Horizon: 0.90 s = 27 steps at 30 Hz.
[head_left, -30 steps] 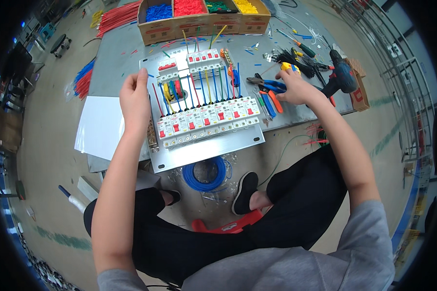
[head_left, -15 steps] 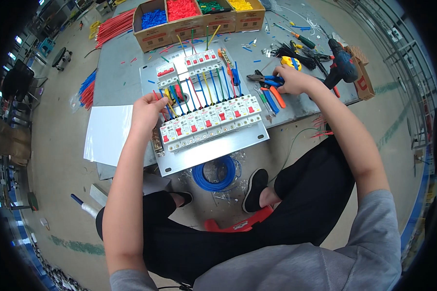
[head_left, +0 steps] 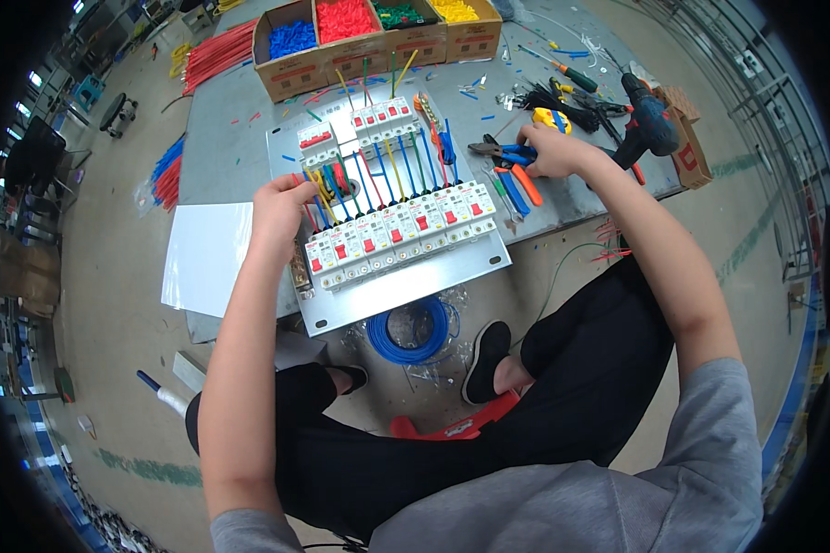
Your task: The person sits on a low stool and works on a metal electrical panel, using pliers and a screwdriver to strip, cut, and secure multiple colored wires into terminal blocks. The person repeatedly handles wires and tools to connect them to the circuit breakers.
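The left hand [head_left: 281, 207] rests on the coloured wires [head_left: 378, 175] of the grey metal panel [head_left: 406, 281] at nine o'clock, grip loose. The right hand [head_left: 549, 152] at two o'clock has its grip closed on blue-handled pliers [head_left: 498, 147] on the grey table [head_left: 221, 129].

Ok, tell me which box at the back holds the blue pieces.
The leftmost box of the four in the row; it alone holds blue pieces, while the boxes to its right hold red, green and yellow ones.

Four open cardboard boxes [head_left: 378, 41] sit in a row at the table's far edge, stuffed with blue, red, green and yellow bits, plus another small brown box [head_left: 687, 147] off at the right end.
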### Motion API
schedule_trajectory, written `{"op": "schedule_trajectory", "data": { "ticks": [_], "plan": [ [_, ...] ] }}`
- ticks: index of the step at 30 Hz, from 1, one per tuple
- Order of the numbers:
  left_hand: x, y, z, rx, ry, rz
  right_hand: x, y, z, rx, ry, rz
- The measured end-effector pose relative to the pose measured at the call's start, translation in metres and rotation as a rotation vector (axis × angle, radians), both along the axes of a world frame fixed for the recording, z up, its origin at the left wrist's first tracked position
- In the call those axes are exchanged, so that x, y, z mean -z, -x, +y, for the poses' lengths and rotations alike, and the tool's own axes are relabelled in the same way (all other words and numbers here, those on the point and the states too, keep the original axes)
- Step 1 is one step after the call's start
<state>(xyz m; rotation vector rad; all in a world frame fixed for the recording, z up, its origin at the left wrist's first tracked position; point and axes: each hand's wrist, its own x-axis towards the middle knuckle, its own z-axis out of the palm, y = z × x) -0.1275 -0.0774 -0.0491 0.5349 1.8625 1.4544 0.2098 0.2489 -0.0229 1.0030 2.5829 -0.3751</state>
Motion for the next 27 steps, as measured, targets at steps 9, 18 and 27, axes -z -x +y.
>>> {"op": "schedule_trajectory", "data": {
  "ticks": [9,18,27],
  "plan": [
    [-0.012,-0.016,0.011,-0.002,-0.037,-0.184,0.003,-0.002,0.002,-0.009,-0.011,0.006],
    [-0.015,-0.022,0.012,-0.050,0.006,-0.128,-0.001,-0.005,0.004,-0.005,0.014,0.000],
    [-0.032,-0.042,0.017,-0.033,0.017,0.833,-0.002,-0.005,0.005,0.010,0.031,-0.001]
  ]
}}
